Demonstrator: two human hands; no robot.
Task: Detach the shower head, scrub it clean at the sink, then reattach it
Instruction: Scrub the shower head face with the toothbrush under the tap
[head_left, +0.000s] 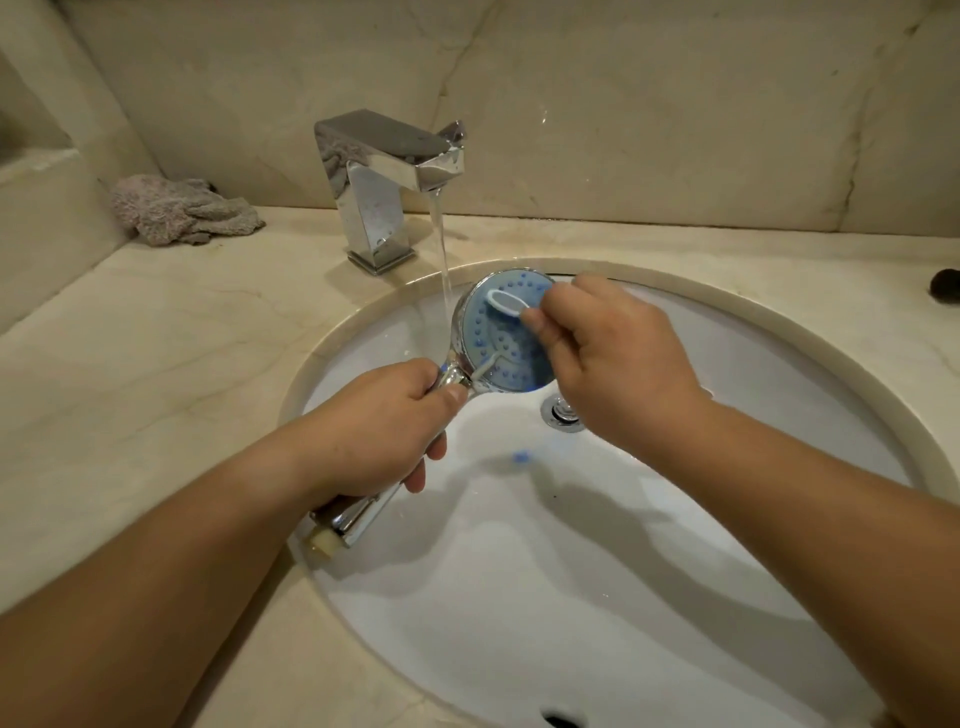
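A chrome shower head with a pale blue nozzle face is held over the white sink basin, face turned up toward me. My left hand grips its chrome handle, whose threaded end sticks out below my wrist. My right hand pinches a small white brush, its head lying on the upper part of the nozzle face. A stream of water runs from the chrome faucet and falls just at the left edge of the shower head.
A crumpled grey-pink cloth lies on the beige marble counter at the back left. The sink drain sits under my right hand. A dark round object shows at the right edge. A marble wall rises behind.
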